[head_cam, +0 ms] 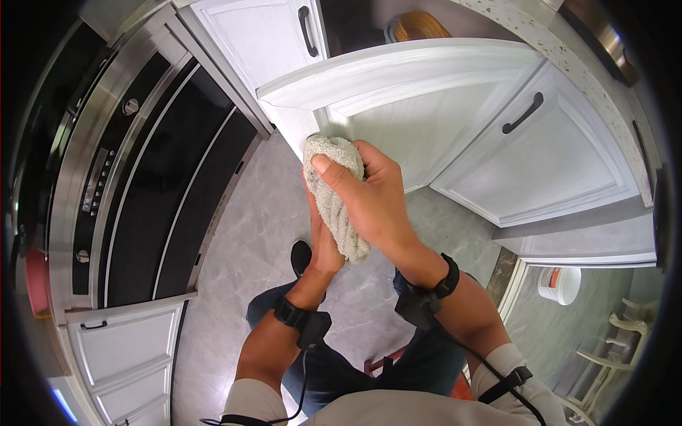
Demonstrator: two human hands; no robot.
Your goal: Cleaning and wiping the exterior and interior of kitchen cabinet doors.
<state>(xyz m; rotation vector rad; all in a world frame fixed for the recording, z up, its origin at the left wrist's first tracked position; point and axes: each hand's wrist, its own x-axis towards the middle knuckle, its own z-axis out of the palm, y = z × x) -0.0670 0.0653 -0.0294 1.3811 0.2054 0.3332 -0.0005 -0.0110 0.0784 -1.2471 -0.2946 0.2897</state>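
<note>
A folded, light terry cloth (337, 202) is in my right hand (375, 197), whose thumb presses on its upper part. The cloth lies against the free edge of an open white cabinet door (426, 112), and my right fingers go behind it, near the door's face. My left hand (321, 234) is on the other side of the cloth, its palm along the left side; most of its fingers are hidden by the cloth and the door edge. Whether the left fingers close on the cloth or the door cannot be seen.
A built-in steel and black glass appliance (176, 175) stands at the left, above the grey tiled floor (240, 223). A closed white cabinet door (543, 149) and a speckled countertop (575, 58) are at the right. An orange woven basket (421, 26) sits inside the cabinet. A white bucket (559, 285) stands lower right.
</note>
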